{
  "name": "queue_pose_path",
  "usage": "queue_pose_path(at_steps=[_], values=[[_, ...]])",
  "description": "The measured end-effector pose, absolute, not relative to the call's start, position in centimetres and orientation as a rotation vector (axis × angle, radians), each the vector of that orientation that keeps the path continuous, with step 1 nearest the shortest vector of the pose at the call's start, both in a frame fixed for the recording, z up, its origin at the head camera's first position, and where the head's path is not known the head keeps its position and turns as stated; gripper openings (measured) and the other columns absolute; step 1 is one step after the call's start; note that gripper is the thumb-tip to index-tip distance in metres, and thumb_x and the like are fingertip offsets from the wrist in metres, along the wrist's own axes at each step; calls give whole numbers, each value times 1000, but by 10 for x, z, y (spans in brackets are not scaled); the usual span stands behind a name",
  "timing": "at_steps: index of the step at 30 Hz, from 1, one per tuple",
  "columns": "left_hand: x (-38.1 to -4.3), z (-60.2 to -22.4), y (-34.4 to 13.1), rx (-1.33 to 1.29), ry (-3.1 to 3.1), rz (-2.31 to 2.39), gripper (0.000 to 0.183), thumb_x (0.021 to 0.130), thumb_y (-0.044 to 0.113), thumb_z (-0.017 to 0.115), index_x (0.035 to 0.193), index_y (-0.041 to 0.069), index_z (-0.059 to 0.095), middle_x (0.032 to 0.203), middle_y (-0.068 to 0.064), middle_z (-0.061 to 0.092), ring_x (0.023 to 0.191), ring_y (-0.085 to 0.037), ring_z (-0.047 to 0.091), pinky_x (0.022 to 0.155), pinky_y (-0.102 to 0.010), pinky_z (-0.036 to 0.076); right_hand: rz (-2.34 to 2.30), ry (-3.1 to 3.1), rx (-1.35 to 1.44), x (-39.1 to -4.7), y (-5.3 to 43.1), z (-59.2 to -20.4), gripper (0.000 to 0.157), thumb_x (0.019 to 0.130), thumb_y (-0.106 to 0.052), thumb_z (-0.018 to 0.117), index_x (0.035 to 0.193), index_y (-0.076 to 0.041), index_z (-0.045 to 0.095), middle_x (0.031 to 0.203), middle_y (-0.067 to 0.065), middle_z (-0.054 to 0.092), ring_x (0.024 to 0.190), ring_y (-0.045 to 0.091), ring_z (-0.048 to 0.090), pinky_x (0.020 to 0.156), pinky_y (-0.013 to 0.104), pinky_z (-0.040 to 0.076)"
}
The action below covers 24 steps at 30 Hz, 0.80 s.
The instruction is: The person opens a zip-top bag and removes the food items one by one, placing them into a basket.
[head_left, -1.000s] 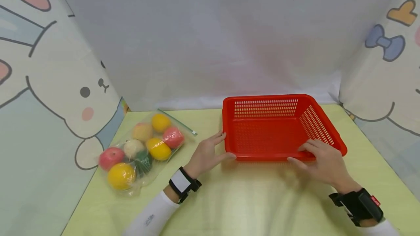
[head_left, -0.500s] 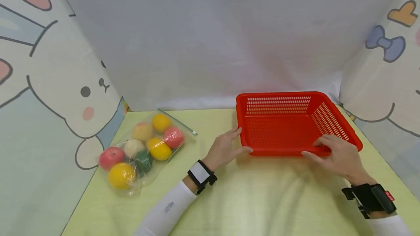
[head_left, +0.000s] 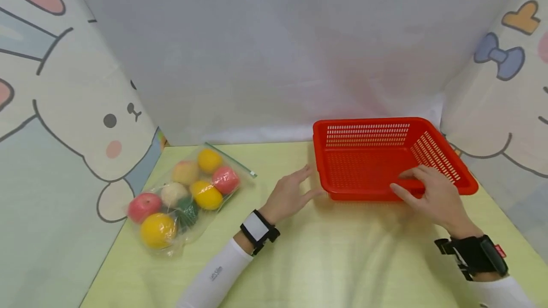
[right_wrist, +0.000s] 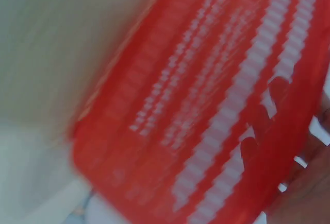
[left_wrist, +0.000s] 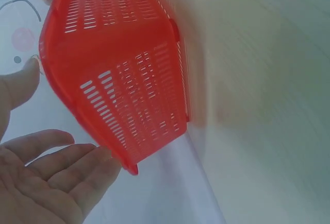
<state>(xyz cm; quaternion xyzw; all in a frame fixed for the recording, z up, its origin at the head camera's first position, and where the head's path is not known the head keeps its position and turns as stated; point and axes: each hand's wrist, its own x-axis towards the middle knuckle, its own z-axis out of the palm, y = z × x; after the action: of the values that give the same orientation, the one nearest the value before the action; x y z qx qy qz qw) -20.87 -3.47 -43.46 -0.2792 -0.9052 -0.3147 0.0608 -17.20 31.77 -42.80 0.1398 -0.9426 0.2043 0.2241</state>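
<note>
A shallow red plastic basket (head_left: 364, 168) with slotted walls stands toward the back right of the table. My left hand (head_left: 286, 199) is at its left side, fingers straight and thumb spread; in the left wrist view the fingertips (left_wrist: 103, 162) lie close to the rim, and contact is hard to tell. Over the front rim hangs my right hand (head_left: 438, 201), thumb parted from the fingers, not visibly pinching the rim. Through the slots in the blurred right wrist view, fingers (right_wrist: 258, 121) show behind the basket wall.
On the left lies a clear zip bag (head_left: 241, 161) of several fruit-like pieces, among them a yellow one (head_left: 158, 230) and a red one (head_left: 144, 207). A pale curtain (head_left: 274, 61) closes off the back; printed panels flank the yellow-green table (head_left: 325, 260).
The basket has slid right and slightly back, both hands moving with it. In the latest half second, the left hand has drawn a little away and the right hand has shifted up off the rim.
</note>
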Motion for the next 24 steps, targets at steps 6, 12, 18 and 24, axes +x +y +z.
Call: queue_pose_path(at_steps=[6,12,18,24], values=[[-189,-431,-97,-706,-2684,-887,65,88,48,66,138,8,54,144,-12,53,132,-26,53,106,-41,45,711,-2430,554,-169,233,-412,38,77,-21,81,110,-11,67,107,4,65,100,20,57,84,33,51],[-170,-427,-174,-490,-2648,-853,60,88,42,69,135,8,56,142,-15,54,131,-31,53,105,-47,45,849,-2269,903,-161,147,-410,40,76,-21,82,112,-10,67,109,3,66,100,14,60,89,17,51],[-156,-424,-248,-212,-2721,-828,67,90,44,65,142,5,48,149,-20,44,137,-41,42,108,-59,36,845,-2409,1037,-167,84,-423,36,88,-36,70,118,-19,64,111,-5,65,101,10,62,85,28,55],[-145,-427,-303,76,-2792,-795,84,90,53,62,145,-5,39,151,-34,31,141,-53,26,107,-70,27,1477,-2685,788,-207,43,-447,37,92,-33,66,124,-16,61,117,0,66,103,19,65,89,35,56]])
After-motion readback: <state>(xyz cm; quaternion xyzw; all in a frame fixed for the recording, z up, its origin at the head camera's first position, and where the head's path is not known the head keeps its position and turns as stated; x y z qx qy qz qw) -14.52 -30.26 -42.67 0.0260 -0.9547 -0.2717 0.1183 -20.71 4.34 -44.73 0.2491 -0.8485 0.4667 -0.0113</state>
